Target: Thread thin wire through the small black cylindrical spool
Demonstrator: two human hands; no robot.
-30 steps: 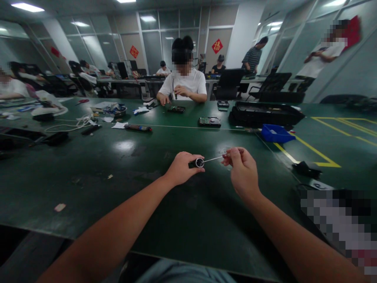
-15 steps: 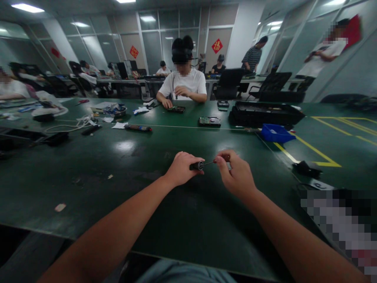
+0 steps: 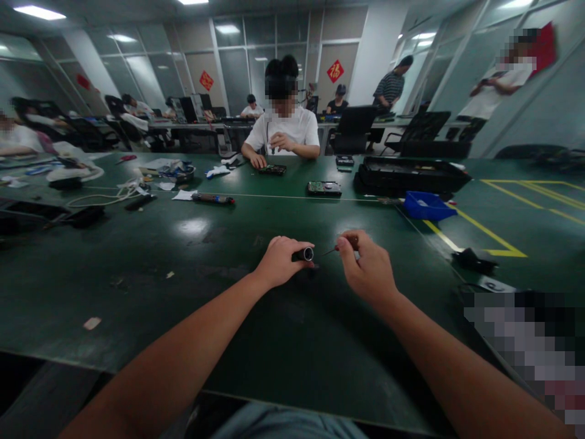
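My left hand (image 3: 281, 262) is closed round a short black cylinder (image 3: 301, 254), whose open, pale-rimmed end faces right and toward me. Just below that end is a small dark piece (image 3: 314, 268); whether it rests on the table or is falling I cannot tell. A thin screwdriver (image 3: 339, 246) with a reddish handle is pinched in my right hand (image 3: 365, 265). Its shaft points left at the cylinder, the tip a short gap away from the rim. Both hands are above the green table (image 3: 274, 347).
Across the table a person in a white shirt (image 3: 301, 131) works on a circuit board (image 3: 273, 169). A hard drive (image 3: 323, 188), a blue bin (image 3: 427, 206) and a black case (image 3: 411, 174) lie beyond my hands. At left are a pen-like tool (image 3: 212, 199) and a cable (image 3: 107, 196).
The screwdriver tip has come away from the cylinder's end. That end, filled before, now looks hollow, and a small dark piece shows below it. The cylinder has shifted slightly left.
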